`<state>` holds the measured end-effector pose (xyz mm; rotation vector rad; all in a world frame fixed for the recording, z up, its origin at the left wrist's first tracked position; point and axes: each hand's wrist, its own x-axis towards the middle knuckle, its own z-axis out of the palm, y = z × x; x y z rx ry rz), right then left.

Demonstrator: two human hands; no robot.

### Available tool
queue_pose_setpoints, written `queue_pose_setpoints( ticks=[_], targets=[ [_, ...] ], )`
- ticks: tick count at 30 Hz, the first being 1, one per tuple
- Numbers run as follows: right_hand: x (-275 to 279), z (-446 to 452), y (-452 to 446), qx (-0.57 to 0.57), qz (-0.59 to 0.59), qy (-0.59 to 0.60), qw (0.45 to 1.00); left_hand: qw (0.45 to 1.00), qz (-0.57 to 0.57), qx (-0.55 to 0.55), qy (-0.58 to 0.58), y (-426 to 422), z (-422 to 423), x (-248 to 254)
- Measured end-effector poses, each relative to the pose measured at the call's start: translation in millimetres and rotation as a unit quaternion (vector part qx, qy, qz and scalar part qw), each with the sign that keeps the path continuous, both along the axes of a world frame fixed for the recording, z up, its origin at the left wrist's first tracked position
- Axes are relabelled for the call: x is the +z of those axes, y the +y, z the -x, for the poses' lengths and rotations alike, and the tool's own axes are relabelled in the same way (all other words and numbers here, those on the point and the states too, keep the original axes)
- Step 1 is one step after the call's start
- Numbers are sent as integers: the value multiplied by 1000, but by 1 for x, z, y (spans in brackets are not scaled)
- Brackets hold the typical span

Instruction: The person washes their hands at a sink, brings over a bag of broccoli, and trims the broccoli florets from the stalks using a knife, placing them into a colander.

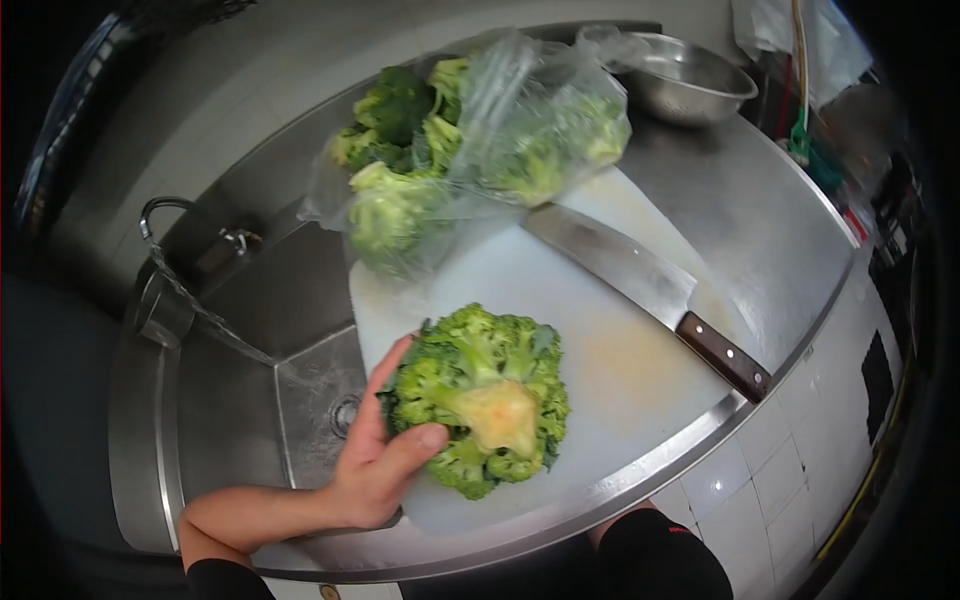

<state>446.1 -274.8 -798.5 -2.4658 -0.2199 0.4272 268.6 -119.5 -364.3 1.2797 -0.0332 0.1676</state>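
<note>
My left hand (378, 465) grips a head of broccoli (483, 350) from its left side, thumb near the cut stem and fingers behind the florets. The pale stem end faces up toward me. Beneath it lies a white cutting board (615, 300). To the right rests a cleaver (615, 260) with a dark wooden handle, untouched, its handle end near the counter's front edge. Of my right arm only the black sleeve and a bit of skin show at the bottom; the hand itself is hidden below the counter edge.
A clear plastic bag (510, 115) with several broccoli heads (385, 205) covers the board's far end. Water runs from a faucet (165, 203) into the steel sink (235, 400) on the left. A metal bowl (688, 85) stands at the back right.
</note>
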Motion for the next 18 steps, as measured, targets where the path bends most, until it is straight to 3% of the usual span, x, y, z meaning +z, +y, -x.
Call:
queue_pose_setpoints(
  ticks=[4,8,12,13,14,16,17,18],
  targets=[
    [-2,-2,0,-18,-11,10,1000,997,-70,-8,12,-1,-2,2],
    [-4,3,-1,-47,-29,22,998,1000,-23,7,0,-5,-2,-3],
    [20,21,-12,-147,-166,72,972,998,-57,21,3,-6,-2,-5],
    [33,29,-18,-193,-254,100,942,996,-82,25,15,-6,-2,-2],
    [47,38,-27,-252,-379,143,879,993,-109,28,27,-5,-3,2],
    [84,65,-59,-338,-673,231,616,991,-126,38,12,-8,0,3],
    [104,82,-81,-353,-743,256,508,991,-118,49,26,-7,-3,4],
    [126,104,-106,-364,-748,252,494,991,-110,59,39,-8,-4,5]
  ],
)
